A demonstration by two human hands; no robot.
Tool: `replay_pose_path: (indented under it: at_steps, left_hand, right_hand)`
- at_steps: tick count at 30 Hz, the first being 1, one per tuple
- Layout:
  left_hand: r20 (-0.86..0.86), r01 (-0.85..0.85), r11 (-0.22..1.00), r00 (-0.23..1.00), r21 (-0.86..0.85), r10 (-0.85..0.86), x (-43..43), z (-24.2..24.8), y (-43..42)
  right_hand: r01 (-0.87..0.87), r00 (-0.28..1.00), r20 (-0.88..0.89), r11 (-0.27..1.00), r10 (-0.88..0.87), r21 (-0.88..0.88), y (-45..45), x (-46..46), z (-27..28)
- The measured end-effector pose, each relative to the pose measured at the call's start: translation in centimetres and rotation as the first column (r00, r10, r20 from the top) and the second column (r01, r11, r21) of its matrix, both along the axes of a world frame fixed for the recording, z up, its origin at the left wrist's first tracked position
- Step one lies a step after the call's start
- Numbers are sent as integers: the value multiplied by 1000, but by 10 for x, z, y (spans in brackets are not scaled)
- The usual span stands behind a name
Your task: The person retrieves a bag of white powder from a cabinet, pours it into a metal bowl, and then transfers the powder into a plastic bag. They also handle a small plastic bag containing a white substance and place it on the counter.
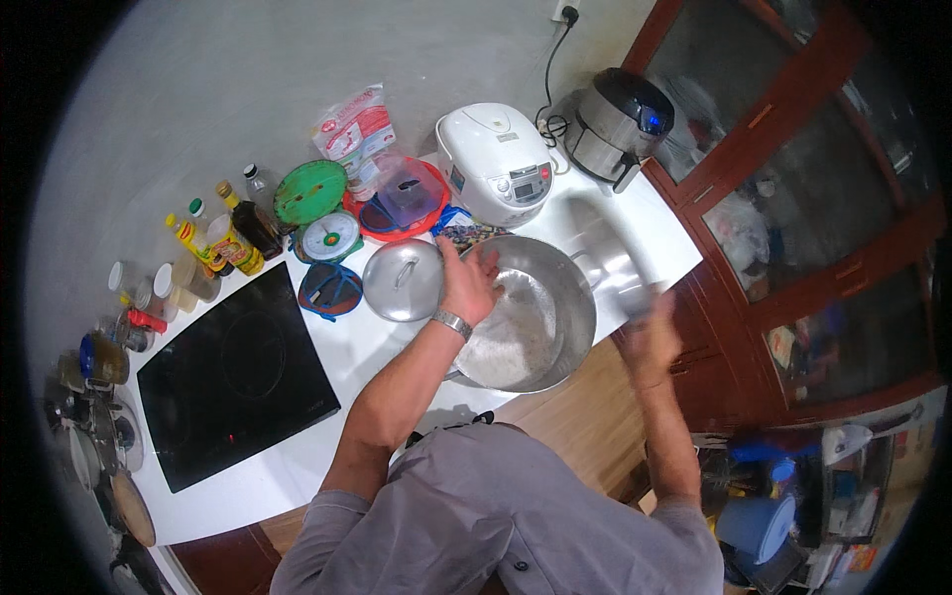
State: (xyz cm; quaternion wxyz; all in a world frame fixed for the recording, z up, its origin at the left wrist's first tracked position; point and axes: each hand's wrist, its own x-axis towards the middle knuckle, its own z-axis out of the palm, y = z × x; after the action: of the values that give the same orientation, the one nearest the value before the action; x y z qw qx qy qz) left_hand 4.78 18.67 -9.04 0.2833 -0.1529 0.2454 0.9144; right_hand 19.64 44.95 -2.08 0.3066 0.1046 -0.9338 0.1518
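Observation:
A large metal pot (565, 297) stands at the counter's front edge, with a pale, whitish bottom inside. Over its left rim is my left hand (473, 281), palm turned toward the pot, fingers apart and nothing held. My right hand (654, 338), blurred by motion, grips the near edge of a shiny metal lid or pan (606, 245). This blurred piece is tilted to the right of the pot; its exact shape cannot be made out. A smaller metal lid (402, 281) with a loop handle lies left of my left hand.
On the white counter (260, 476) are a black cooktop (238, 372), a kitchen scale (330, 236), a white rice cooker (494, 163) and an air fryer (621, 126). Several bottles and jars (223, 238) line the wall. A glass-doored wooden cabinet (744, 216) borders the right.

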Motion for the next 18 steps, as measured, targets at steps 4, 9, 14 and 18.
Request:
replay_pose_path:
  at_steps: [4, 9, 14, 18]
  left_hand:
    - [-52, 60, 997, 997, -46, -62, -3, 9, -4]
    - [-217, 99, 976, 966, -192, -141, -2, 33, 3]
    - [-590, 14, 781, 648, -624, -482, 3, 54, -26]
    - [-485, -119, 598, 718, -793, -499, 7, 58, -57]
  right_hand:
    - [-280, 960, -6, 956, 282, 90, -15, 11, -39]
    - [68, 967, 244, 851, 72, -520, -14, -17, -31]
    - [365, 857, 453, 332, 244, -870, -39, -30, -10]
    - [466, 737, 535, 263, 412, -845, -64, -36, 2]
